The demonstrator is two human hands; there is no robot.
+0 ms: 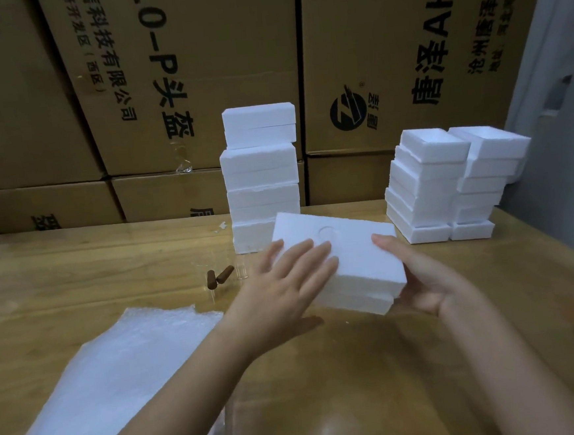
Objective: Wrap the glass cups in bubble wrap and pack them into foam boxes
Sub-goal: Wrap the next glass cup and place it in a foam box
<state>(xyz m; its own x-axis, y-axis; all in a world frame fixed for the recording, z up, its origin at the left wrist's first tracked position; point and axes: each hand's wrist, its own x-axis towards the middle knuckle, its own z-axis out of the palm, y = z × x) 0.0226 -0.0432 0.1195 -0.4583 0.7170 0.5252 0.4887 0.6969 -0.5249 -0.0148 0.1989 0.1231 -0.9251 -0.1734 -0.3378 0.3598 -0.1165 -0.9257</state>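
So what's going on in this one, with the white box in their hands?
A person holds a closed foam box tilted over the table. The left hand lies flat on its lid; the right hand grips its right end. A stack of closed boxes stands behind it, stacks of open box halves to the right, and a bubble wrap sheet lies at left.

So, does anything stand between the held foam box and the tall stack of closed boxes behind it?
Nothing visible. The foam box, pressed by the left hand and gripped by the right hand, is just in front of the stack; the brown stoppers lie off to its left.
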